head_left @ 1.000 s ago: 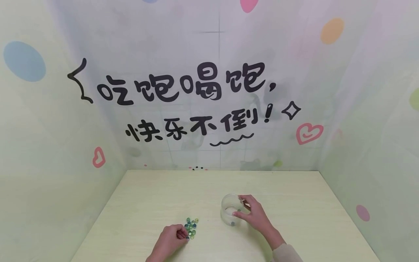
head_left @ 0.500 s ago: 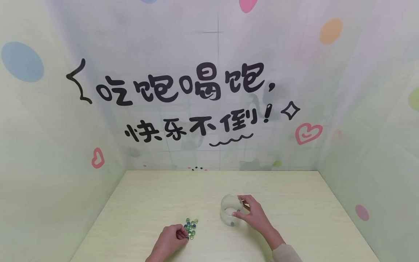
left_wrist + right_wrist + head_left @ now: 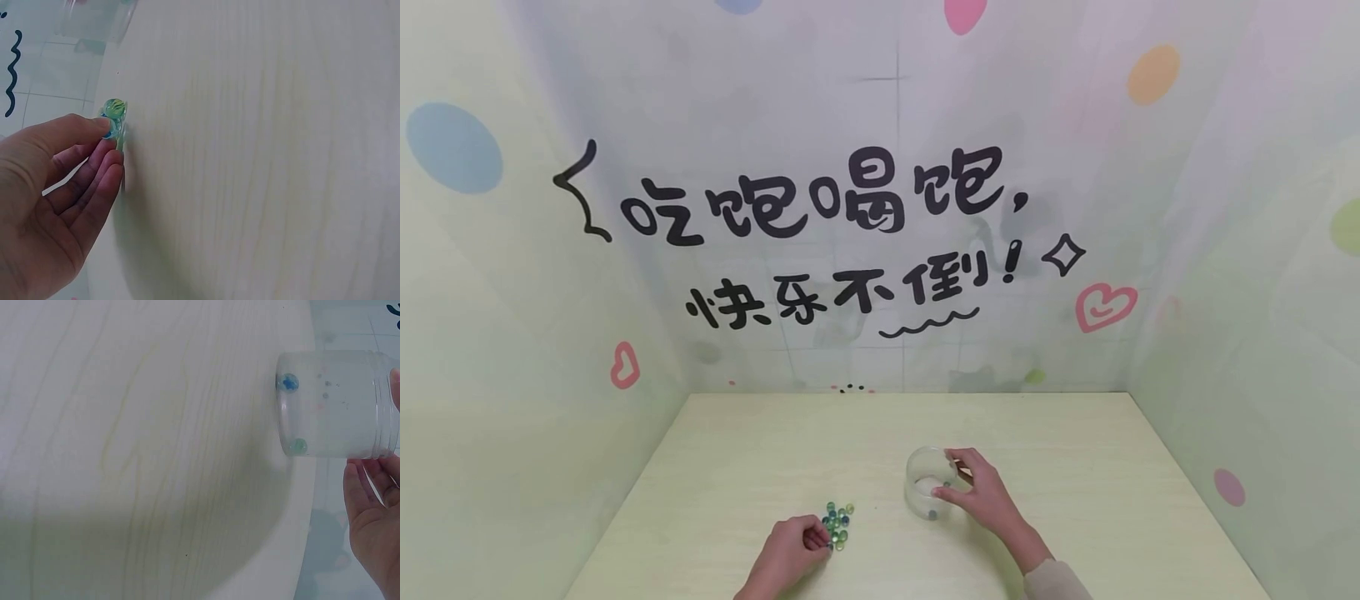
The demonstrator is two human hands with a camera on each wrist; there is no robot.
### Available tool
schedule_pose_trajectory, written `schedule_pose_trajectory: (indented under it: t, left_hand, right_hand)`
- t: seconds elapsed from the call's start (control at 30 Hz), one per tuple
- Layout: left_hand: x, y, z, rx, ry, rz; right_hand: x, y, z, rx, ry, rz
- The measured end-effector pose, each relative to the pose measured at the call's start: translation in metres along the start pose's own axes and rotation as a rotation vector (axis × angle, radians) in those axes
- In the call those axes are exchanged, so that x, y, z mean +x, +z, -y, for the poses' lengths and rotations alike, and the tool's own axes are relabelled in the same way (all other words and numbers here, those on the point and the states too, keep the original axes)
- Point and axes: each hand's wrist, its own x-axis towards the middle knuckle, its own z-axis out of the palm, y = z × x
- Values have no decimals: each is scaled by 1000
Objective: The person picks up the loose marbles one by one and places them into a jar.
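Note:
Green and blue glass marbles (image 3: 836, 525) lie in a small cluster left of the table's middle. At the near side of that cluster my left hand (image 3: 786, 554) pinches a blue marble (image 3: 107, 129) between thumb and fingertips; the fingers partly hide it. A clear plastic jar (image 3: 922, 500) stands upright to the right, its mouth facing up. My right hand (image 3: 987, 496) grips the jar near its rim from the right side. Inside, at the bottom, sit a blue marble (image 3: 288, 382) and a green marble (image 3: 299, 446).
The pale wooden table (image 3: 737, 467) is bounded by a printed cloth backdrop (image 3: 850, 358) at the back and on both sides. Bare tabletop lies between the marble cluster and the jar.
Both hands, the jar and the marbles keep their places. Only the head view has shifted very slightly.

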Motion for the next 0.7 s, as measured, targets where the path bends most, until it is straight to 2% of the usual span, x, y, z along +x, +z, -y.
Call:
schedule_pose_trajectory:
  t: [0.37,0.7]
  left_hand:
    - [1,0,0,-27,25,-20]
    - [1,-2,-2,-25,8,-32]
  right_hand:
    - [-1,0,3,9,-4,5]
    - [-1,0,4,3,3,1]
